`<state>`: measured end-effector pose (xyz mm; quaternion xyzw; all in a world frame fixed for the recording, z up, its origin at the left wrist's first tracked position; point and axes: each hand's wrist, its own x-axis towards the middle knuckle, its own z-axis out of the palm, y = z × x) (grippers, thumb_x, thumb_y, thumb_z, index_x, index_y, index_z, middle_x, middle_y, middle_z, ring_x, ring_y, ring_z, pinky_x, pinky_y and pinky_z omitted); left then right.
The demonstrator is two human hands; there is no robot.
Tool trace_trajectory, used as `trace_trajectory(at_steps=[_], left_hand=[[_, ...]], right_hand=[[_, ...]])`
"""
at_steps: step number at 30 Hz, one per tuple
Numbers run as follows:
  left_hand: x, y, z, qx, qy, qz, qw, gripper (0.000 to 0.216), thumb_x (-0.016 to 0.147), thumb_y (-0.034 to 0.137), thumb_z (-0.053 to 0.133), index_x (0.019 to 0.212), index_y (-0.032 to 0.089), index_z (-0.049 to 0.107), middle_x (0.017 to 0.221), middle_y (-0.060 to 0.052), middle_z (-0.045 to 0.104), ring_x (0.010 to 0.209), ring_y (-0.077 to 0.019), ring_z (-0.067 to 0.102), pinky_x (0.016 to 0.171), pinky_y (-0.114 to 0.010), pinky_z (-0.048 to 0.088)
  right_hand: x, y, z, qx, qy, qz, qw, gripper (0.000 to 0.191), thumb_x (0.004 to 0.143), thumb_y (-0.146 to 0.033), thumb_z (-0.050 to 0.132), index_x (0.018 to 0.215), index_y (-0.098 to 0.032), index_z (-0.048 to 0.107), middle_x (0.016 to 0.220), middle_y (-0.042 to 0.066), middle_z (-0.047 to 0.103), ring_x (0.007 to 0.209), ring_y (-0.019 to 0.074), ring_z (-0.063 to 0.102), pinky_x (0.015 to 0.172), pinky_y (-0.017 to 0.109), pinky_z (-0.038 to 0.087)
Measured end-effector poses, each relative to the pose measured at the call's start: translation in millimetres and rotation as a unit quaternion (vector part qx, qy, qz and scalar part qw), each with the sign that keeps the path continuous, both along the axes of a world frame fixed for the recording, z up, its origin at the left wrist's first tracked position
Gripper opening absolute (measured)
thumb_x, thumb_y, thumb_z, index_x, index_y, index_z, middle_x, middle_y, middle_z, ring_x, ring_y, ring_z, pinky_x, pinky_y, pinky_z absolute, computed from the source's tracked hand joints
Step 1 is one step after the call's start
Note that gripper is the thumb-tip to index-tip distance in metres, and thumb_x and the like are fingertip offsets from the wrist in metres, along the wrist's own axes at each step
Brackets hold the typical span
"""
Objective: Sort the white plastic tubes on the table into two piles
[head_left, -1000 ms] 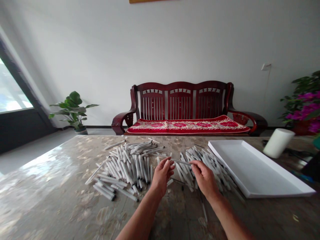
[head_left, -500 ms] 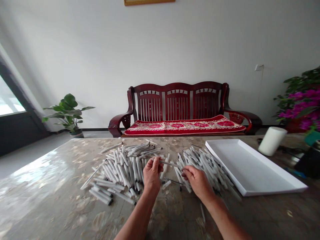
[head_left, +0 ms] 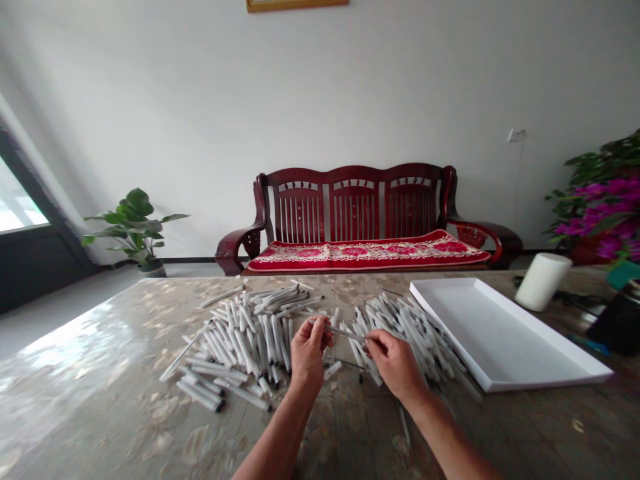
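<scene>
My left hand and my right hand are raised just above the marble table, both pinched on one thin grey pen refill that spans between them. The left fingers grip its left end, the right fingers its right end. Beneath and left of my left hand lies a heap of white pen barrels. A second heap of white pen parts lies behind my right hand. A few thin refills rest on the table between the hands.
A white shallow tray sits to the right of the heaps. A white cylinder stands at the far right beside dark objects. Beyond the table are a red wooden bench, a green plant and pink flowers.
Both hands, still holding the refill, shifted left in the picture as the camera turned; the hands drew a little closer together.
</scene>
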<state>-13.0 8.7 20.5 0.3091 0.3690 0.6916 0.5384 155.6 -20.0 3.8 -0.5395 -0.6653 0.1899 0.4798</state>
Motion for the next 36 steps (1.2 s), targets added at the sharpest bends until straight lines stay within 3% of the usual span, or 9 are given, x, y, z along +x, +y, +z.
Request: trace_trajectory(at_steps=[9,15,18,21,25,28,31,34,36], left_hand=[[-37.7,17.7,-0.9,-0.065,-0.094,0.181,0.977,0.031,0.077,0.047,0.070,0.087,0.018,0.064,0.065,0.006,0.054,0.051,-0.0058,0.048,0.048,-0.017,0.041],[-14.2,18.3,-15.2,-0.110,-0.078,0.094,0.986,0.018,0.083,0.032,0.066,0.095,0.019,0.063,0.070,0.004,0.058,0.056,-0.0071,0.055,0.053,-0.017,0.045],[2.1,15.3,-19.4,-0.117,-0.081,0.024,0.990,0.021,0.082,0.024,0.069,0.101,0.019,0.062,0.082,-0.001,0.066,0.068,-0.0092,0.064,0.068,-0.021,0.052],[10.0,12.0,-19.1,-0.114,-0.091,-0.069,0.987,0.033,0.085,0.030,0.067,0.116,0.022,0.058,0.101,-0.009,0.071,0.092,-0.0160,0.070,0.090,-0.031,0.052],[6.1,10.8,-15.2,-0.073,-0.074,-0.138,0.985,0.051,0.087,0.050,0.059,0.131,0.025,0.053,0.126,-0.015,0.067,0.125,-0.0234,0.057,0.109,-0.039,0.038],[-5.3,13.8,-12.3,-0.030,-0.035,-0.110,0.993,0.057,0.083,0.055,0.061,0.130,0.023,0.056,0.132,-0.015,0.063,0.133,-0.0247,0.050,0.114,-0.040,0.031],[-20.4,20.0,-11.7,-0.021,-0.001,-0.060,0.998,0.050,0.080,0.048,0.065,0.122,0.021,0.061,0.127,-0.014,0.066,0.128,-0.0240,0.054,0.111,-0.039,0.035],[-34.1,25.8,-13.8,-0.032,0.097,-0.003,0.995,0.042,0.079,0.039,0.063,0.115,0.017,0.063,0.116,-0.013,0.069,0.110,-0.0244,0.064,0.098,-0.039,0.046],[-39.9,26.2,-15.3,-0.037,0.241,0.041,0.969,0.034,0.080,0.029,0.058,0.110,0.015,0.065,0.108,-0.012,0.069,0.099,-0.0230,0.066,0.090,-0.037,0.049]], right_hand=[[39.7,8.5,7.7,0.085,-0.047,-0.155,0.983,0.021,0.086,-0.036,0.048,0.081,-0.021,0.062,0.069,0.002,0.069,0.063,0.0174,0.064,0.060,0.025,0.045],[42.1,7.5,2.2,0.107,-0.199,-0.221,0.949,0.015,0.083,-0.028,0.050,0.074,-0.022,0.059,0.068,0.003,0.068,0.065,0.0185,0.063,0.061,0.027,0.037],[38.3,3.7,5.2,0.109,-0.248,-0.214,0.938,0.013,0.083,-0.025,0.052,0.073,-0.022,0.060,0.068,0.002,0.066,0.066,0.0180,0.061,0.062,0.028,0.034],[32.2,-0.9,11.0,0.127,-0.255,-0.183,0.941,0.012,0.084,-0.024,0.053,0.077,-0.021,0.061,0.071,0.003,0.065,0.070,0.0185,0.059,0.067,0.029,0.036],[9.7,-11.4,16.8,0.156,-0.253,-0.086,0.951,0.012,0.086,-0.021,0.053,0.081,-0.020,0.064,0.081,0.005,0.066,0.082,0.0210,0.058,0.079,0.033,0.041],[-14.1,-20.0,15.4,0.145,-0.276,0.024,0.950,0.020,0.083,-0.023,0.062,0.103,-0.024,0.069,0.115,0.006,0.065,0.110,0.0240,0.055,0.098,0.039,0.039],[-32.9,-22.6,8.4,0.135,-0.308,0.103,0.936,0.037,0.085,-0.030,0.067,0.122,-0.033,0.065,0.141,0.002,0.054,0.134,0.0265,0.040,0.116,0.047,0.023],[-41.4,-17.2,-0.6,0.109,-0.318,0.146,0.930,0.036,0.088,-0.035,0.066,0.124,-0.038,0.064,0.144,-0.003,0.052,0.141,0.0261,0.033,0.120,0.050,0.016],[-41.3,-11.4,-5.5,0.090,-0.319,0.145,0.932,0.031,0.090,-0.032,0.064,0.121,-0.037,0.066,0.136,-0.003,0.059,0.138,0.0246,0.039,0.120,0.049,0.017]])
